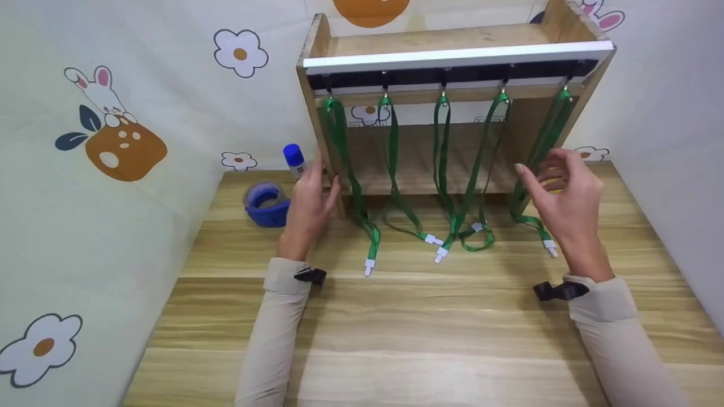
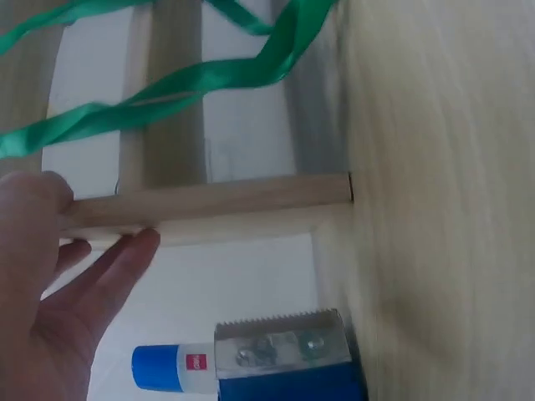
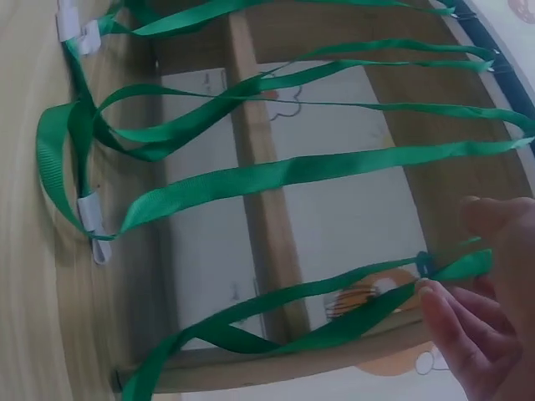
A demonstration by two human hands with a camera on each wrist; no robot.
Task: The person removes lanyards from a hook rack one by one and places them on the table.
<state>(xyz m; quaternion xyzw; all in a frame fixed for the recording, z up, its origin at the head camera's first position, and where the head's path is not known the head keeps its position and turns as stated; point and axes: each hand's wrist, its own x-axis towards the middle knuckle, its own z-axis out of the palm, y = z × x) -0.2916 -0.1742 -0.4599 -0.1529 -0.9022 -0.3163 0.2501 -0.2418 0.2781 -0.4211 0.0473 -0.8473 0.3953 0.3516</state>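
A wooden shelf [image 1: 416, 155] stands on the table, with several green lanyards hanging from hooks along its black front strip [image 1: 418, 78]. My left hand [image 1: 308, 200] grips the shelf's left side panel [image 2: 209, 199], thumb on one face and fingers on the other in the left wrist view. The leftmost lanyard [image 1: 339, 135] hangs just inside that panel. At the right side is my right hand [image 1: 568, 198], thumb and fingers apart, beside the rightmost lanyard [image 3: 334, 330]; whether it touches the lanyard is unclear. White plastic ends [image 1: 370, 267] of the lanyards lie on the tabletop.
Left of the shelf stand a blue tape dispenser [image 1: 268, 215] and a blue-capped glue stick [image 1: 294, 155], close to my left hand. The wood-grain table [image 1: 430, 322] extends in front. A printed cloth [image 1: 186, 102] covers the walls behind and beside it.
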